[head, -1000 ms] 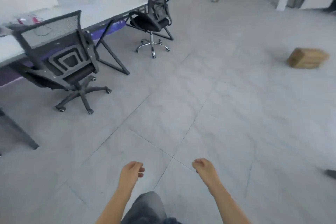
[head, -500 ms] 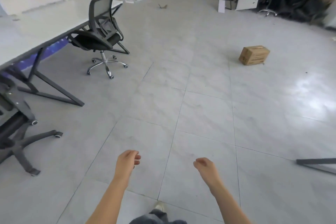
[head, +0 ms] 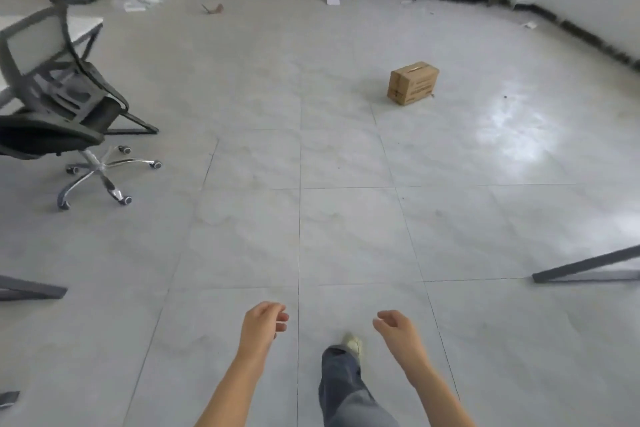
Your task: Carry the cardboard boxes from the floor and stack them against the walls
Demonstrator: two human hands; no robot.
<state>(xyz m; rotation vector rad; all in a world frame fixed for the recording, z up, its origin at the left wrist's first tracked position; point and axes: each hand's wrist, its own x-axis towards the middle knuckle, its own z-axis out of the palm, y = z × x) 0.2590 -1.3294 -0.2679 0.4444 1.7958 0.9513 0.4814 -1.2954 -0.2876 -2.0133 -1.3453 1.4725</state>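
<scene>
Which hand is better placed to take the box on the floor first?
Right, marginally. The cardboard box sits ahead, right of centre, more in line with the right hand; the left hand would likely have to cross over. Both are empty, and the box is far from either.

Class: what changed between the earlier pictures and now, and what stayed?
The view turned right and advanced: the cardboard box, earlier at the right edge, now lies ahead; the office chair slid to the left edge. Nothing was taken hold of. Left hand and right hand stay empty, loosely curled.
</scene>
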